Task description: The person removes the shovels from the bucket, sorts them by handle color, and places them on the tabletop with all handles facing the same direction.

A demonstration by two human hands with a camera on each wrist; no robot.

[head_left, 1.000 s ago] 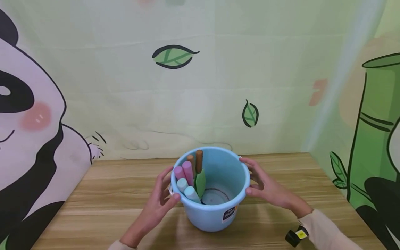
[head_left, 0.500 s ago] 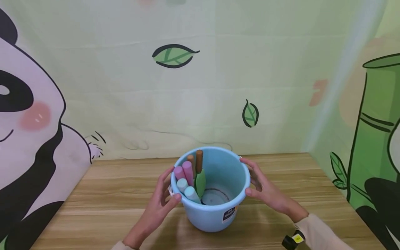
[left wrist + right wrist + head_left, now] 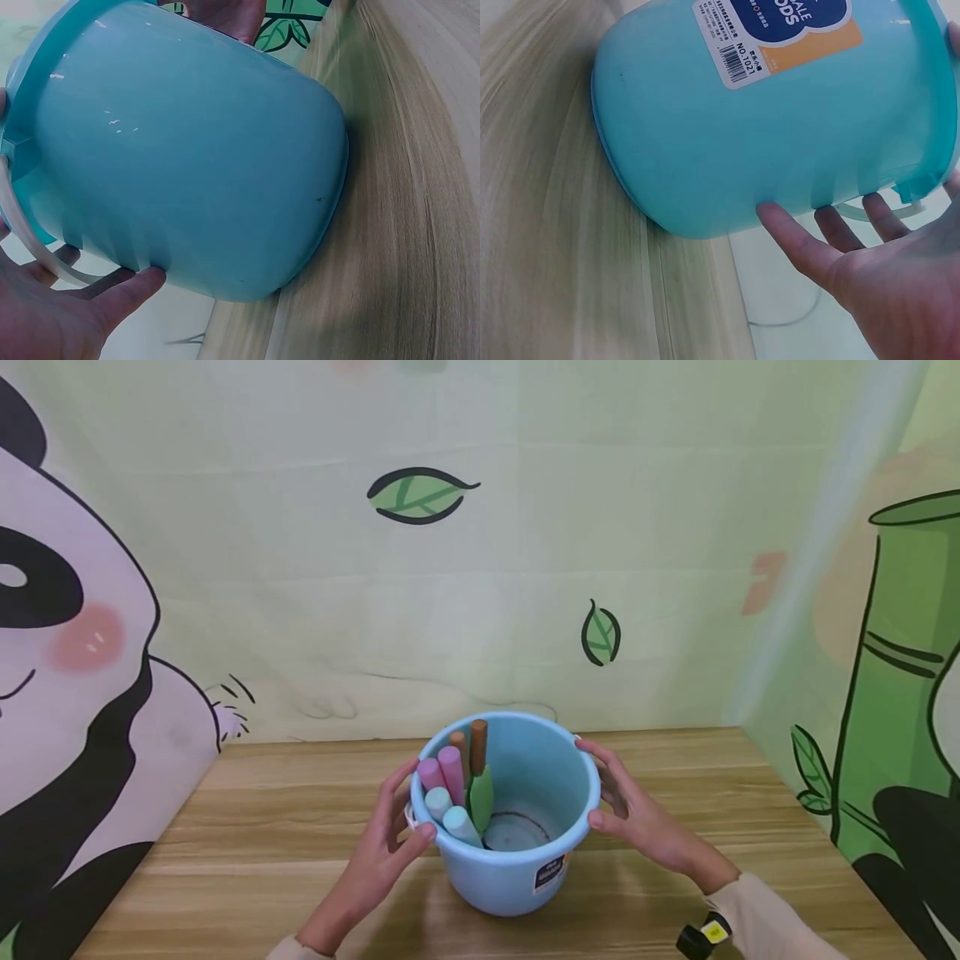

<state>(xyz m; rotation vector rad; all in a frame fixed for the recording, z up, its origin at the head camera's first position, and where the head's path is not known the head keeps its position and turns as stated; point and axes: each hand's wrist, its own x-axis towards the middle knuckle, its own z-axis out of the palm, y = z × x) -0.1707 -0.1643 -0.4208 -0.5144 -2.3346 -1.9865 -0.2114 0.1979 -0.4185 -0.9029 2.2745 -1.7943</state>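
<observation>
A light blue plastic bucket (image 3: pixel 506 885) stands on the wooden table. My left hand (image 3: pixel 378 839) holds its left side, thumb at the near rim and fingers spread along the outer wall. On the opposite side, my right hand (image 3: pixel 637 810) holds it the same way, fingertips against the wall in the right wrist view. Inside, leaning left, are two purple cylinders (image 3: pixel 450 768), two pale blue cylinders (image 3: pixel 459 825), brown sticks (image 3: pixel 478 747) and a green leaf-shaped piece (image 3: pixel 482 797). Their lower ends are hidden. The bucket's pale handle (image 3: pixel 34 240) hangs by my left fingers.
The wooden table (image 3: pixel 300 802) reaches back to a green cloth backdrop (image 3: pixel 487 635) printed with leaves and a panda. A printed label (image 3: pixel 795 30) is on the bucket's wall. A black device with a yellow sticker (image 3: pixel 703 937) is strapped to my right wrist.
My right wrist and sleeve have shifted slightly left and down since one second ago. Both hands stay at the bucket, and the bucket and its contents stay put.
</observation>
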